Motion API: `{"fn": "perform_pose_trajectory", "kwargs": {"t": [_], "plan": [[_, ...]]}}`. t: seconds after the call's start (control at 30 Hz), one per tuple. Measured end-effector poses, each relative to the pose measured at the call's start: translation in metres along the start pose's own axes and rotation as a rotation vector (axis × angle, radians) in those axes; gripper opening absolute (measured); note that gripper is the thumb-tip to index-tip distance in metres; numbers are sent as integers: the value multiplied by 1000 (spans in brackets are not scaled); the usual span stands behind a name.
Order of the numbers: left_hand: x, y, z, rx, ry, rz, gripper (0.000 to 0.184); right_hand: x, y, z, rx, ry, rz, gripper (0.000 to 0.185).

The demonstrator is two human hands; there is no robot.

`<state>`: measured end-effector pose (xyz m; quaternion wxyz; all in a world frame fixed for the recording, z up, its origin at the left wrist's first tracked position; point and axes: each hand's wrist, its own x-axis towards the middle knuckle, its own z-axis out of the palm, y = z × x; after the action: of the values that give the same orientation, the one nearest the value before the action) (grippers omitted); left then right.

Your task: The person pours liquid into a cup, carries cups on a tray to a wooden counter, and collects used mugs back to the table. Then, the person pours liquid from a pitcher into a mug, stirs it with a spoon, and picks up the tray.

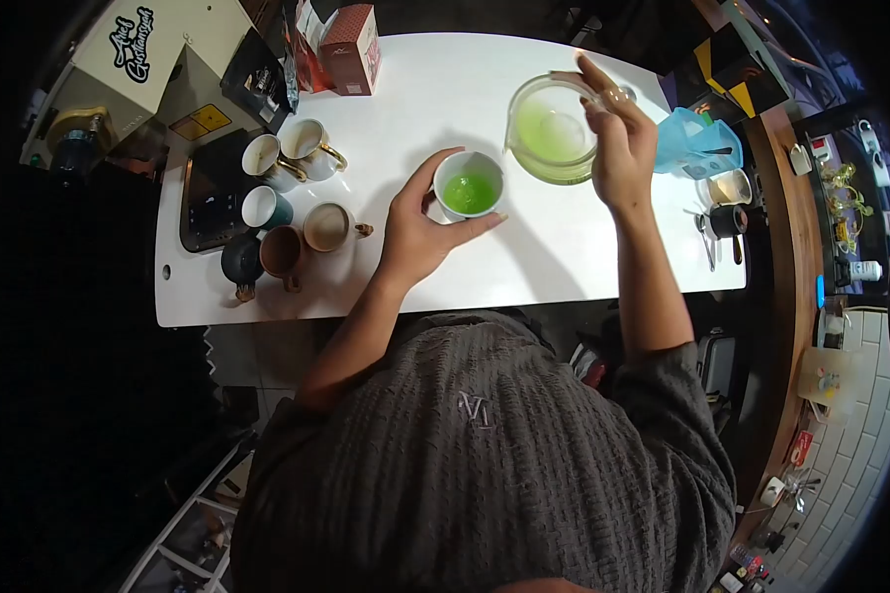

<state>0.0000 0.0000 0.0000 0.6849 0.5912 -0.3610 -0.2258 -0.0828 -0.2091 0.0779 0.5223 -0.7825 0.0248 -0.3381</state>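
My left hand (420,222) is wrapped round a white cup (495,168) with bright green liquid (470,192) inside. To its right, my right hand (623,148) grips a clear glass jug (552,128) by its handle side. Pale green liquid with a lighter patch of foam lies in the jug. The jug's spout edge points left, toward the cup, and the two vessels are apart. No stream of liquid shows between them. Part of the cup's outer wall is hidden by my left fingers.
Several mugs (326,226) are grouped on the left of the white table (554,262), by a black tray (208,188). A beige machine (158,59) and a brown box (351,49) stand behind. On the right are a blue container (684,143), a spoon (705,242) and a black-topped tool (729,221).
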Motion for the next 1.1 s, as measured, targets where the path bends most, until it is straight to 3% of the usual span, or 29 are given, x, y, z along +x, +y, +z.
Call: {"fn": "perform_pose_trajectory", "kwargs": {"t": [0.07,0.33,0.53,0.63,1.1], "plan": [[1,-13,-3,124,72,37,69,-17,8,0,13,290,129,42],[40,-96,-14,147,344,-10,64,-69,69,-38,9,619,245,43],[61,-120,-16,157,378,37,58,-99,74,-59,-59,664,298,38],[67,-121,-13,181,360,-35,52,-109,76,-63,-27,698,327,39],[86,-131,-10,147,385,-96,56,-119,75,-76,-11,675,347,38]]}}
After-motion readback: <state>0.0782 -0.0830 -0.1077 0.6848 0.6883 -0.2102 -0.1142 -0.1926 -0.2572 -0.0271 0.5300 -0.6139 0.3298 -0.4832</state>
